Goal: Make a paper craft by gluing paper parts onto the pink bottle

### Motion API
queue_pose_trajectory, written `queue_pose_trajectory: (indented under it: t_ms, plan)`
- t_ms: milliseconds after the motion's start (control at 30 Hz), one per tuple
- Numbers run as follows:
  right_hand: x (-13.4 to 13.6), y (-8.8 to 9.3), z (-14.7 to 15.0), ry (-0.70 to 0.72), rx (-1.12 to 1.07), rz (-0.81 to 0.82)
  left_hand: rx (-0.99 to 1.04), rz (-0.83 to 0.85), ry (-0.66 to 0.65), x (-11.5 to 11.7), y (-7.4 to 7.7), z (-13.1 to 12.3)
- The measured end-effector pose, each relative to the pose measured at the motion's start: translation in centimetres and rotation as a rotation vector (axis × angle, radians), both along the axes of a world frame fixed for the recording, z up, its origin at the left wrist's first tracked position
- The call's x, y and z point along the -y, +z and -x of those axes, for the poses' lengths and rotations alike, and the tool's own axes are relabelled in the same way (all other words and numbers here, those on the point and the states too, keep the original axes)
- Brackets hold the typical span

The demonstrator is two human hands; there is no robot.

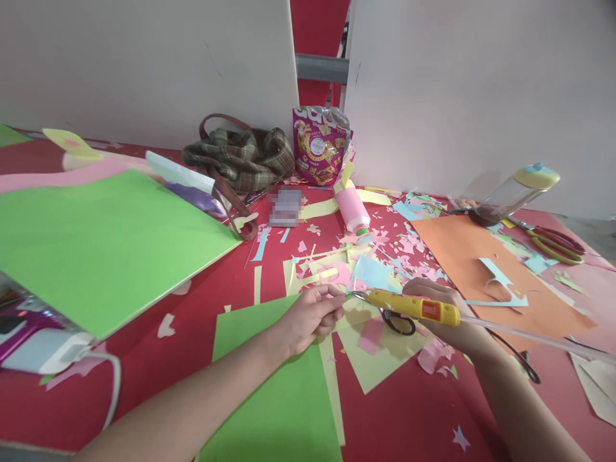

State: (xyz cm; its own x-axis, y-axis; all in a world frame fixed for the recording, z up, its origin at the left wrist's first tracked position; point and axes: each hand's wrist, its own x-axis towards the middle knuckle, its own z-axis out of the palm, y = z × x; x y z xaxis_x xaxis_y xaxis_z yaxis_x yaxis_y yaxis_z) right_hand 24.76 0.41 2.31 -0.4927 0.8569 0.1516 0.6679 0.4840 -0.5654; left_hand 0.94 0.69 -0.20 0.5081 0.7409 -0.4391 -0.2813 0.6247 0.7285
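My right hand (455,337) is closed around a yellow hot glue gun (404,305), its metal nozzle pointing left. A clear glue stick (529,335) sticks out of the gun's back end. Fingertips of my left hand (308,317) pinch a small green paper piece (348,297) right at the nozzle; whether the two touch is hard to tell. Beneath my left hand lies a green sheet (279,398). Pale yellow paper (366,369) lies below the gun, and a light blue piece (373,273) just behind it. Part of a black loop (399,323) shows under the gun.
Paper scraps (409,244) litter the red table. A pink bottle-like craft (352,206), snack bag (317,144) and plaid bag (245,157) stand behind. Right: orange sheet (462,256), glass bottle (514,189), scissors (553,244). Left: large green sheet (110,237), white charger with cable (58,351).
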Motion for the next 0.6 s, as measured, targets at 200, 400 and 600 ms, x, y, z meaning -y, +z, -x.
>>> queue_pose_trajectory:
  t_ms: [200,400,600]
  plan:
    - [-0.14,-0.16,-0.16,0.017,-0.004,0.014,0.002,-0.003,-0.011,0.02,-0.15,-0.04]
    - [-0.03,-0.01,0.09,-0.012,-0.008,0.055,0.000,-0.002,-0.009,0.03,-0.21,-0.01]
    - [0.05,0.14,0.21,-0.041,0.003,0.068,-0.008,-0.007,-0.014,0.01,0.09,-0.04]
